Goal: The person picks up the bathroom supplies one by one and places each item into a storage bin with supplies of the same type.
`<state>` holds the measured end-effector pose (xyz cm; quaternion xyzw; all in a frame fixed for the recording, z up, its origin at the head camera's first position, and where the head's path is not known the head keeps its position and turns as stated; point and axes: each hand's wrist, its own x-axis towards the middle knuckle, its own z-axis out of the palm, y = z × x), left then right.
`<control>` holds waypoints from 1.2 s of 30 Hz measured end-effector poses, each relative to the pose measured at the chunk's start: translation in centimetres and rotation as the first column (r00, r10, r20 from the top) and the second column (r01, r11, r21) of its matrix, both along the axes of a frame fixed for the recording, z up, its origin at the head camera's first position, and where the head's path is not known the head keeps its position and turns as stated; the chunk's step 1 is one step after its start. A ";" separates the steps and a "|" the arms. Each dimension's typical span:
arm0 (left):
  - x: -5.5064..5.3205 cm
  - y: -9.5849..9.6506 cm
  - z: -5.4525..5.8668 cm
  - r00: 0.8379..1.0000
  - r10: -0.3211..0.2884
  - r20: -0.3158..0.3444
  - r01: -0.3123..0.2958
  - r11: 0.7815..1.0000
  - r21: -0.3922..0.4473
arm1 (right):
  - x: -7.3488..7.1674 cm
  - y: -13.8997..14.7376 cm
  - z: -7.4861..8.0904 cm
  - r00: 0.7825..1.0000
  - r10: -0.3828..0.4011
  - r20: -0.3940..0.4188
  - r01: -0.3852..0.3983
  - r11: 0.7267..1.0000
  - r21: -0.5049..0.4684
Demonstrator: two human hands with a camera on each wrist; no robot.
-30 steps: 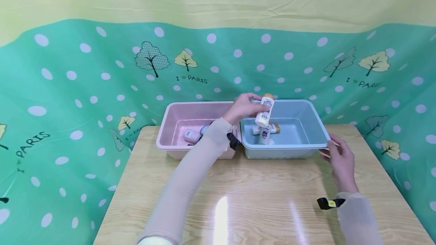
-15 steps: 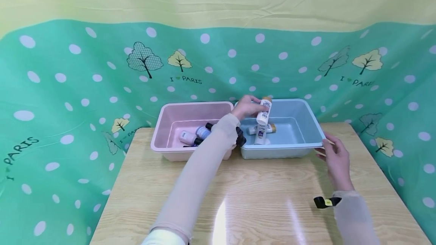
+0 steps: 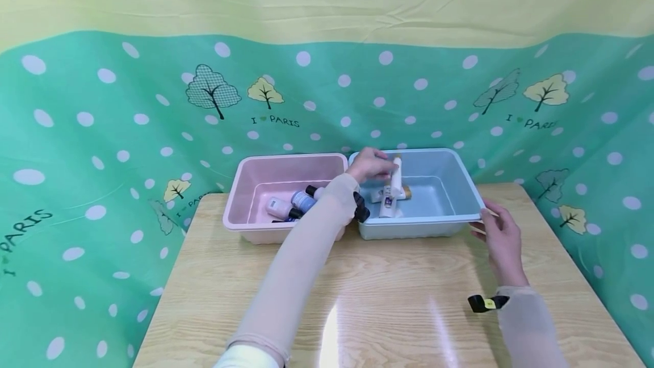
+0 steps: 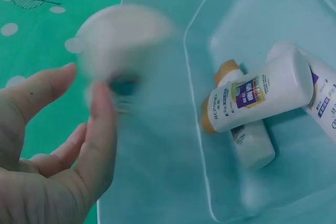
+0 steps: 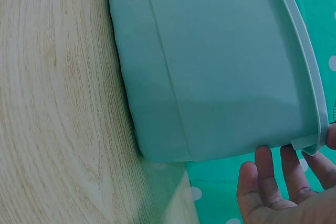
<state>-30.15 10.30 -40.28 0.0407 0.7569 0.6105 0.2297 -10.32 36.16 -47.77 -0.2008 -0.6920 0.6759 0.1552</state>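
My left hand [image 3: 370, 165] is over the left part of the blue bin [image 3: 420, 227], its fingers spread apart around a small white bottle [image 3: 396, 178]. That bottle is blurred in the left wrist view, just beyond my left fingertips [image 4: 100, 98]. Inside the bin lie more white bottles; a gold-capped bottle with a purple label [image 4: 257, 93] rests across another gold-capped bottle [image 4: 254, 148], and a third white bottle [image 4: 325, 95] is beside them. My right hand [image 3: 503, 240] holds the bin's near right corner, thumb at the rim and fingers against the outer wall.
A pink bin [image 3: 242, 197] adjoins the blue one on the left. It holds several bottles, among them a pale pink bottle [image 3: 279, 207] and a blue bottle [image 3: 303, 202]. Both bins stand on a wooden table [image 3: 388, 294], before a green patterned cloth [image 3: 306, 95].
The white bottle has dropped lower into the blue bin and turned more upright, and my left fingers have loosened from it. My right hand stays at the bin's corner. The head view has shifted slightly.
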 end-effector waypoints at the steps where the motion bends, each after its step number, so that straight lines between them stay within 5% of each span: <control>1: 0.0 0.0 0.0 1.000 0.010 0.005 -0.010 1.000 0.010 | 0.0 0.0 0.0 1.000 0.003 0.002 -0.003 1.000 0.005; 11: 0.2 -0.1 0.3 0.999 0.050 0.015 -0.050 0.998 0.023 | -0.3 0.0 0.1 1.000 0.003 0.016 -0.003 1.000 0.001; 36: 1.0 -0.9 1.2 1.000 -0.005 -0.028 0.006 0.999 0.047 | -0.7 0.7 0.2 0.998 -0.015 0.058 0.016 1.000 -0.004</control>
